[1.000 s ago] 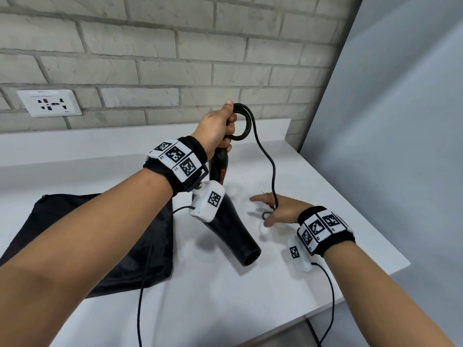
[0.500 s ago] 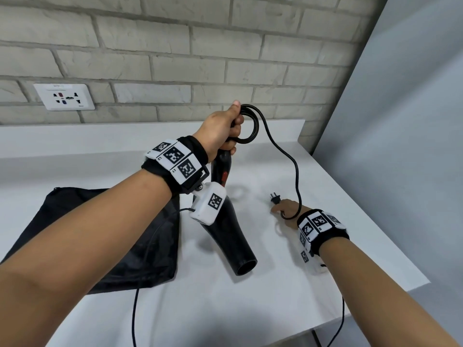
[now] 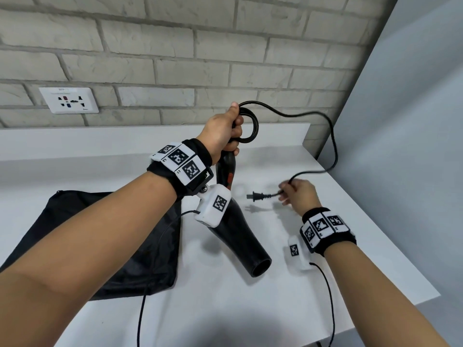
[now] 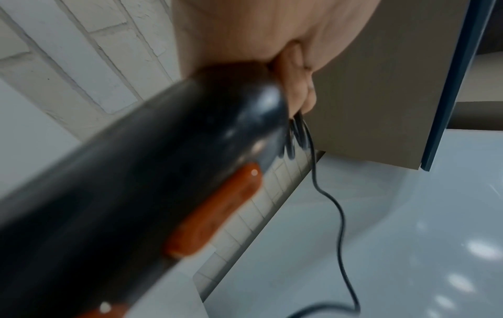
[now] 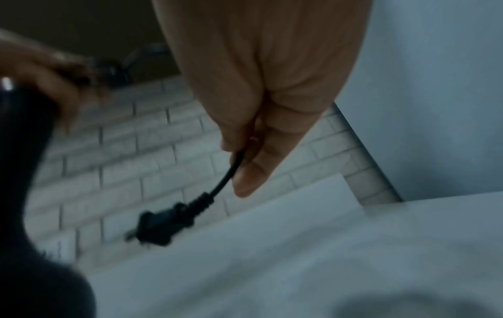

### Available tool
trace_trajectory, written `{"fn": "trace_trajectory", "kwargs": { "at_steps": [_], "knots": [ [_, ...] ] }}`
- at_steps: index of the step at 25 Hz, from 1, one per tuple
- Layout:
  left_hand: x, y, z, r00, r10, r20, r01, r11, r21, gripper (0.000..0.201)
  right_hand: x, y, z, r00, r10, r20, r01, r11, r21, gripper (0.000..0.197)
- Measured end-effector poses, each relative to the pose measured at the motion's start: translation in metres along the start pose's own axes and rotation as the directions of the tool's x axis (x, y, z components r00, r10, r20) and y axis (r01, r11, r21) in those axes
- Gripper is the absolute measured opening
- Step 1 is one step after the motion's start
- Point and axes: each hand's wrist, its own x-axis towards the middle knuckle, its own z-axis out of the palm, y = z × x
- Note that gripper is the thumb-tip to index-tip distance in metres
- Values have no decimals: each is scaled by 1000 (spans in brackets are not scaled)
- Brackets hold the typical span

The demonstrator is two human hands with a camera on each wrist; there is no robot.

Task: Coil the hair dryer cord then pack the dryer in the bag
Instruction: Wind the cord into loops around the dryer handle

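At the far left, a white multi-socket wall outlet (image 3: 69, 100) sits in the pale brick wall (image 3: 175, 46). Below it, a flat black fabric bag (image 3: 87, 241) lies on the white countertop (image 3: 250, 309); the left forearm covers part of it, and its opening cannot be made out, so whether anything is inside cannot be told.

Next comes the left hand (image 3: 223, 131), raised above the counter and clenched round the handle end of the black hair dryer with an orange switch (image 3: 240, 234), together with several small loops of the black power cord (image 3: 333, 146). The dryer hangs nozzle-down and tilted toward the camera, just right of the bag; the white wrist camera hides its middle. In the left wrist view the dryer body (image 4: 136, 172) is blurred, and the fingers (image 4: 296, 86) grasping the cord loops are only partly seen.

From the loops the cord arcs right and down to the right hand (image 3: 298, 194), which pinches it just behind the black two-pin plug (image 3: 258, 196). The plug hangs above the counter, pointing left toward the dryer. The right wrist view shows the pinch (image 5: 245, 150) and the plug (image 5: 163, 226), both soft with blur.
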Motion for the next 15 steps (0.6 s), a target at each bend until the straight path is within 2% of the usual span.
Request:
{"fn": "trace_trajectory", "kwargs": {
  "at_steps": [3, 7, 9, 12, 15],
  "knots": [
    [2, -6, 3, 1000, -11, -21, 11, 1000, 11, 44, -3, -46, -6, 987, -85, -134, 125, 936, 329, 26],
    [0, -10, 5, 1000, -2, -26, 3, 999, 42, 44, -19, -95, -16, 966, -160, -203, 243, 829, 503, 26],
    [-2, -10, 6, 1000, 3, -20, -2, 998, 57, 43, -26, -110, -18, 940, -210, -270, 322, 805, 497, 27],
    [-6, -10, 9, 1000, 18, 10, -19, 998, 68, 42, -29, -123, -17, 851, -299, -432, 474, 793, 384, 30],
    [-10, -12, 12, 999, 42, 32, -45, 996, 75, 42, -31, -128, -15, 777, -350, -524, 552, 779, 299, 33]
  ]
}}
